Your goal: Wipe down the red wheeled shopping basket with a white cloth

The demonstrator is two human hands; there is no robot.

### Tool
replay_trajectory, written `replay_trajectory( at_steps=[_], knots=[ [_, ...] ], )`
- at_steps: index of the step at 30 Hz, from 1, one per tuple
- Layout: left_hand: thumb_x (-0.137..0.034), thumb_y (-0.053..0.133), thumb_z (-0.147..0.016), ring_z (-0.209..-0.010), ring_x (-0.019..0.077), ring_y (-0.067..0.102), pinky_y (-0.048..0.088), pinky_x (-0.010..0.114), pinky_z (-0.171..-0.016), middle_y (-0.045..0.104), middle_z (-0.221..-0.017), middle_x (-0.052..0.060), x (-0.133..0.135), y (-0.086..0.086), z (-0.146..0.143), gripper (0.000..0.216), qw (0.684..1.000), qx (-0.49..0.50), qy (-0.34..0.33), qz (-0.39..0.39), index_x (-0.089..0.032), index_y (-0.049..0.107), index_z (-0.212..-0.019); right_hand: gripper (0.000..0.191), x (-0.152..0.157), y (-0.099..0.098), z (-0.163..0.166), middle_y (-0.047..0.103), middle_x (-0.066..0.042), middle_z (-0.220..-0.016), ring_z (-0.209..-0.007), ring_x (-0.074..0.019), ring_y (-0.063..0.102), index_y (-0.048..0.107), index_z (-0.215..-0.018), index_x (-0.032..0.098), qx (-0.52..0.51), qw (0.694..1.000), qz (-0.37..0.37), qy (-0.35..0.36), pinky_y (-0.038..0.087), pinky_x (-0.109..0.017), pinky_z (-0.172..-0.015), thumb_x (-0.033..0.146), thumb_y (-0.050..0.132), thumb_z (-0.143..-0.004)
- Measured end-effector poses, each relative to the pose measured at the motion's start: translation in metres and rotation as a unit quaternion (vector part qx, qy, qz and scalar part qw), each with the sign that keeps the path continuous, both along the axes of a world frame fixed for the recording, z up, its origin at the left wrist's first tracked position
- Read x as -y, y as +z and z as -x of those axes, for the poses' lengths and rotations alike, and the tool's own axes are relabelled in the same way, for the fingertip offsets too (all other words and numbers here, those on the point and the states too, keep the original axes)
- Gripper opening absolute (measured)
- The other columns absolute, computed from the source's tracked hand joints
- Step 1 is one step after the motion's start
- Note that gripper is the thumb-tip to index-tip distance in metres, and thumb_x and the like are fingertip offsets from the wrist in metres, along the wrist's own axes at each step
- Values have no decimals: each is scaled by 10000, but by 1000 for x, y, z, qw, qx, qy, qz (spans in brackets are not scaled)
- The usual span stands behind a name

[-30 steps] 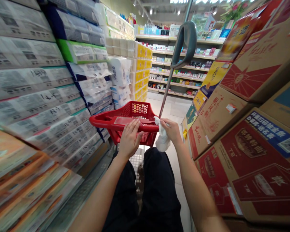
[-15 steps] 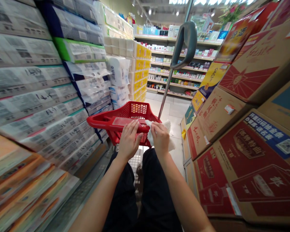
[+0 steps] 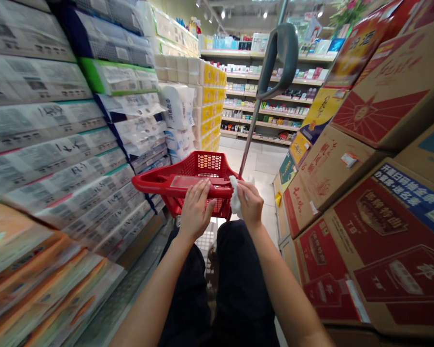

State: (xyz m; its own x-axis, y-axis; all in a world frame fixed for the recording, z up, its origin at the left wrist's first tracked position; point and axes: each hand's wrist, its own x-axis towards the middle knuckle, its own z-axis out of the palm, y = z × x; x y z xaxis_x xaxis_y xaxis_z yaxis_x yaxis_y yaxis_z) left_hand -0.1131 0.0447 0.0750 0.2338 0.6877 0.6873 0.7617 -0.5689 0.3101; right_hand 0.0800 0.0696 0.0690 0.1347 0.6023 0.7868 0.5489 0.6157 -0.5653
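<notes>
A red plastic shopping basket (image 3: 188, 179) stands in front of my knees in a narrow shop aisle. My left hand (image 3: 196, 208) rests on its near rim, fingers curled over the edge. To the right of it, my right hand (image 3: 250, 202) is closed around a white cloth (image 3: 235, 200) and presses it against the basket's near right corner. A grey pull handle (image 3: 279, 58) on a metal rod (image 3: 249, 140) rises from that corner toward the ceiling.
Stacked packs of tissue and paper goods (image 3: 58, 144) wall in the left side. Cardboard cartons with red printing (image 3: 365, 183) are piled high on the right. The tiled floor (image 3: 256, 161) runs ahead to shelves of bottles (image 3: 267, 115) at the far end.
My right hand with the white cloth slid left along the basket's rim, then back right to the corner by the rod. My left hand stayed on the rim.
</notes>
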Motion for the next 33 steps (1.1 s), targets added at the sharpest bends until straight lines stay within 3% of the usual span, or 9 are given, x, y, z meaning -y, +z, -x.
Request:
replay_trajectory(
  at_steps=[3, 6, 10, 14, 19, 22, 28, 31, 33],
  knots=[
    [-441, 277, -1024, -1423, 246, 362, 218, 459, -1201, 461, -1498, 134, 0, 0, 1, 545, 1000, -2, 0, -2, -131, 413, -1452, 325, -27, 1, -24, 750, -61, -1057, -991, -218, 693, 758, -969, 197, -109, 987, 101, 58, 530, -353, -916, 423, 526, -940],
    [-441, 276, -1024, -1420, 246, 366, 221, 458, -1200, 465, -1494, 138, 0, -1, 0, 547, 1000, 3, 0, -7, -128, 416, -1450, 351, -43, 5, -35, 764, -45, -1028, -971, -232, 701, 765, -938, 194, -142, 966, 177, 121, 544, -355, -885, 486, 579, -883],
    [-437, 276, -1025, -1413, 250, 371, 213, 452, -1200, 480, -1477, 143, 0, -2, -2, 544, 1000, 13, 2, -16, -116, 430, -1436, 322, -21, 9, -22, 746, -56, -1067, -1008, -210, 685, 756, -951, 200, -104, 986, 119, 60, 519, -339, -931, 427, 528, -940],
    [-439, 283, -1024, -1404, 253, 378, 211, 454, -1199, 488, -1468, 143, -1, -2, -4, 540, 1000, 16, 4, -21, -116, 434, -1430, 301, 11, 13, 16, 714, -81, -1110, -1074, -198, 646, 728, -1027, 203, 21, 999, 35, -29, 486, -355, -999, 293, 442, -998],
    [-447, 264, -1024, -1403, 252, 379, 210, 453, -1199, 485, -1470, 144, -1, -3, -4, 552, 1000, 13, 10, -13, -120, 423, -1440, 240, 10, 24, 65, 714, -89, -1063, -1020, -216, 640, 713, -970, 191, 196, 976, 60, -72, 500, -362, -952, 184, 473, -979],
    [-432, 236, -1030, -1410, 248, 371, 209, 452, -1198, 475, -1481, 136, -2, -4, -2, 544, 1000, 8, 6, -8, -127, 430, -1436, 210, 4, 24, 73, 724, -83, -1049, -991, -222, 650, 709, -960, 187, 231, 968, 63, -77, 502, -369, -931, 181, 500, -971],
    [-401, 246, -1034, -1406, 240, 376, 218, 443, -1195, 485, -1476, 130, -2, -4, -1, 523, 1000, 13, 0, -12, -124, 435, -1436, 281, 10, 6, 26, 707, -69, -1179, -1134, -190, 634, 712, -1096, 210, 123, 992, -20, -8, 452, -360, -1051, 254, 452, -1001],
    [-391, 248, -1034, -1408, 237, 373, 214, 435, -1197, 486, -1475, 128, -2, -3, -2, 519, 1000, 13, -1, -14, -125, 433, -1439, 301, -3, 5, -8, 724, -75, -1126, -1071, -200, 662, 742, -1018, 206, -9, 999, 34, 14, 489, -351, -990, 349, 480, -982],
    [-390, 249, -1034, -1409, 237, 373, 212, 435, -1198, 487, -1474, 127, -2, -3, -2, 518, 1000, 14, 0, -14, -129, 431, -1442, 322, -20, 7, -27, 737, -64, -1099, -1017, -207, 680, 757, -969, 202, -64, 990, 108, 70, 513, -330, -926, 419, 521, -946]
  ],
)
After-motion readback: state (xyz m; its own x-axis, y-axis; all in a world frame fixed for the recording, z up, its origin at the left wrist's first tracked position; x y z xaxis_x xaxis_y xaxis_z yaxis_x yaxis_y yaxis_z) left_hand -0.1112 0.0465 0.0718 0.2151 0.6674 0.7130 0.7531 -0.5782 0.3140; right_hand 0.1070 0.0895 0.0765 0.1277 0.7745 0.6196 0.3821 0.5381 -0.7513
